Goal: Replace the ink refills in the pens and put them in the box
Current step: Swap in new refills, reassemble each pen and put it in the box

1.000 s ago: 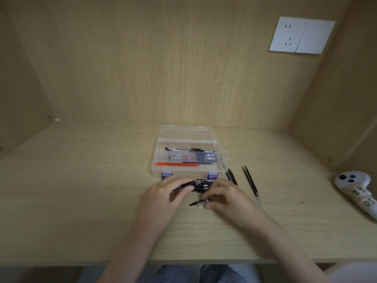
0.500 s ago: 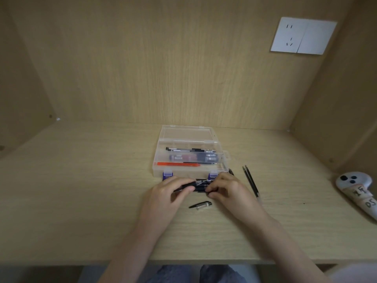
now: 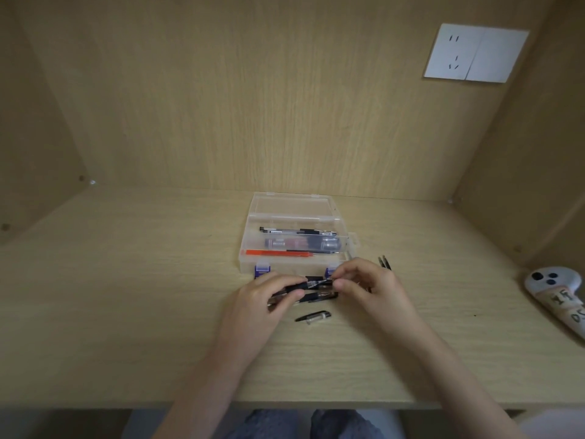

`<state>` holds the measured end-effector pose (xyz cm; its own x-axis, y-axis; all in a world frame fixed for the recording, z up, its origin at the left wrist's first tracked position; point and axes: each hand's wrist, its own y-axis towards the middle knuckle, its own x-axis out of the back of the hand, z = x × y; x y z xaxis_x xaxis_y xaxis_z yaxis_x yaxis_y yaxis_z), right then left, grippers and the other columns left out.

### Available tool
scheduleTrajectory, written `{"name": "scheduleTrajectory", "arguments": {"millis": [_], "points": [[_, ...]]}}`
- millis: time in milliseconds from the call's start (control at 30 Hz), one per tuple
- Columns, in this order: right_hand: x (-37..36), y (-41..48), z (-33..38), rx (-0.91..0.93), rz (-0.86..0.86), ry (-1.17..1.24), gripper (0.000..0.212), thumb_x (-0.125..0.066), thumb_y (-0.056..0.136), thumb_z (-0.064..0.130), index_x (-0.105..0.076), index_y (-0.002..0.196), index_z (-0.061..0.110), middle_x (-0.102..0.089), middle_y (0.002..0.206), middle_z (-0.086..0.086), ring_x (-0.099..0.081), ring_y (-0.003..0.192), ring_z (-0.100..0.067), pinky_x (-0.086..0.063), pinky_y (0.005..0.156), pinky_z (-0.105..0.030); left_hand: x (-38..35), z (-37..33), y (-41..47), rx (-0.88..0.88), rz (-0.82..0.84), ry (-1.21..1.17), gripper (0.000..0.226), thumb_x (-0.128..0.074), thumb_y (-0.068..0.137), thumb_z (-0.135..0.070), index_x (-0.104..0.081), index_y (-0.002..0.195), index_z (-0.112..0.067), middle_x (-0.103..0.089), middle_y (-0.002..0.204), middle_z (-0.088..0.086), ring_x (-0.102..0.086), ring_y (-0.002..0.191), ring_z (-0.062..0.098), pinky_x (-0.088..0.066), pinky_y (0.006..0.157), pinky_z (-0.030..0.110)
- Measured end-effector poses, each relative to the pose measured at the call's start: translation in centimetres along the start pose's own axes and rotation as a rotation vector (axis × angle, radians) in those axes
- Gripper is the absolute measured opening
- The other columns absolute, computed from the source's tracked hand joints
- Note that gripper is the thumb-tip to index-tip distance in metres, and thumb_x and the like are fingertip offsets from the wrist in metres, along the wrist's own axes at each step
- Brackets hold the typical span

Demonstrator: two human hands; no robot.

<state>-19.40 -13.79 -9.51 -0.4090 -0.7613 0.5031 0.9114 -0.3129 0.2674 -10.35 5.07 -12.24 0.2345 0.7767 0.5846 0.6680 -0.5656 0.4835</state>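
Your left hand [image 3: 262, 301] grips the pen [image 3: 311, 282] and your right hand [image 3: 375, 288] pinches its 3 o'clock end, so you're likely unscrewing it; next, twist steadily, with the box [image 3: 286, 267] at 12 o'clock.

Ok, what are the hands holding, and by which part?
One pen: the left hand grips its black section, the right hand pinches its clear end.

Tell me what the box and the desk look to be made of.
Box: clear, glossy plastic; the pens inside show through its walls. Desk: pale streaked wood grain, matte; probably laminate or veneer, can't tell which.
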Motion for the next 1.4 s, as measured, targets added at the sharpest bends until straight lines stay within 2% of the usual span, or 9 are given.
{"name": "scheduleTrajectory", "arguments": {"millis": [267, 500, 600, 733, 800, 900, 967, 1200, 1400], "points": [[-0.3, 0.2, 0.9, -0.012, 0.029, 0.104, 0.019, -0.074, 0.075, 0.007, -0.070, 0.082, 0.024, -0.069, 0.080, 0.001, -0.058, 0.072, -0.001, -0.042, 0.069, -0.010, -0.2, 0.3, 0.1, -0.014, -0.015, -0.037, 0.020, -0.065, 0.082, -0.034, -0.069, 0.101, -0.035, -0.065, 0.094, -0.021, -0.059, 0.087, -0.006, -0.049, 0.073, 0.022], [-1.3, 0.1, 1.6, 0.032, 0.055, 0.033, 0.012, -0.073, 0.078, 0.010, -0.070, 0.082, 0.020, -0.065, 0.075, 0.009, -0.056, 0.072, 0.002, -0.041, 0.070, -0.008, -0.4, 0.4, 0.0, -0.024, -0.004, 0.007, 0.020, -0.062, 0.082, -0.041, -0.067, 0.101, -0.038, -0.062, 0.091, -0.025, -0.059, 0.083, -0.006, -0.049, 0.069, 0.022], [-1.5, 0.0, 1.9, 0.033, 0.106, -0.083, 0.003, -0.068, 0.084, 0.020, -0.070, 0.085, 0.021, -0.067, 0.079, 0.008, -0.058, 0.076, 0.001, -0.040, 0.069, -0.008, -0.4, 0.5, 0.0, -0.045, 0.010, 0.024, 0.022, -0.059, 0.083, -0.046, -0.067, 0.102, -0.037, -0.062, 0.093, -0.024, -0.059, 0.084, -0.005, -0.052, 0.069, 0.026], [-1.6, 0.0, 1.8, -0.011, 0.141, -0.176, 0.030, -0.048, 0.090, 0.046, -0.067, 0.078, 0.025, -0.067, 0.073, 0.007, -0.059, 0.067, -0.001, -0.044, 0.066, -0.018, -0.3, 0.3, -0.1, -0.067, -0.017, 0.039, 0.030, -0.049, 0.082, -0.052, -0.066, 0.103, -0.037, -0.063, 0.092, -0.022, -0.059, 0.083, -0.004, -0.051, 0.068, 0.026], [-1.4, -0.2, 1.7, -0.020, 0.122, -0.105, 0.038, -0.044, 0.087, 0.051, -0.068, 0.090, 0.022, -0.068, 0.080, 0.004, -0.060, 0.073, -0.003, -0.046, 0.071, -0.021, -0.3, 0.2, -0.1, -0.062, -0.030, 0.023, 0.028, -0.050, 0.082, -0.052, -0.065, 0.102, -0.038, -0.063, 0.093, -0.023, -0.059, 0.083, -0.005, -0.050, 0.069, 0.024], [-1.2, -0.2, 1.6, -0.021, 0.117, 0.138, 0.013, -0.067, 0.083, 0.025, -0.065, 0.096, 0.025, -0.065, 0.083, 0.004, -0.058, 0.076, -0.006, -0.044, 0.071, -0.017, -0.2, 0.2, 0.0, -0.061, -0.025, 0.029, 0.027, -0.053, 0.082, -0.052, -0.064, 0.103, -0.039, -0.063, 0.093, -0.023, -0.059, 0.083, -0.005, -0.050, 0.069, 0.024], [-1.3, -0.2, 1.5, -0.015, 0.132, 0.115, 0.015, -0.070, 0.081, 0.013, -0.066, 0.088, 0.025, -0.063, 0.079, 0.004, -0.055, 0.074, -0.005, -0.042, 0.069, -0.014, -0.2, 0.2, 0.0, -0.064, -0.019, 0.028, 0.023, -0.059, 0.083, -0.048, -0.066, 0.102, -0.038, -0.063, 0.092, -0.023, -0.059, 0.083, -0.005, -0.050, 0.069, 0.023], [-1.6, 0.0, 1.7, 0.026, 0.135, -0.072, 0.007, -0.060, 0.090, 0.025, -0.062, 0.083, 0.024, -0.062, 0.073, 0.008, -0.055, 0.068, 0.000, -0.040, 0.064, -0.012, -0.2, 0.2, 0.1, -0.071, -0.009, 0.001, 0.029, -0.054, 0.084, -0.049, -0.069, 0.103, -0.033, -0.065, 0.093, -0.024, -0.059, 0.085, -0.008, -0.048, 0.071, 0.018], [-1.4, -0.2, 1.8, 0.033, 0.121, 0.015, 0.004, -0.062, 0.089, 0.022, -0.065, 0.087, 0.020, -0.065, 0.078, 0.003, -0.057, 0.072, -0.005, -0.042, 0.065, -0.012, -0.2, -0.1, 0.1, -0.051, -0.017, -0.078, 0.026, -0.060, 0.081, -0.038, -0.071, 0.102, -0.028, -0.066, 0.093, -0.022, -0.059, 0.086, -0.008, -0.046, 0.074, 0.013]]}}
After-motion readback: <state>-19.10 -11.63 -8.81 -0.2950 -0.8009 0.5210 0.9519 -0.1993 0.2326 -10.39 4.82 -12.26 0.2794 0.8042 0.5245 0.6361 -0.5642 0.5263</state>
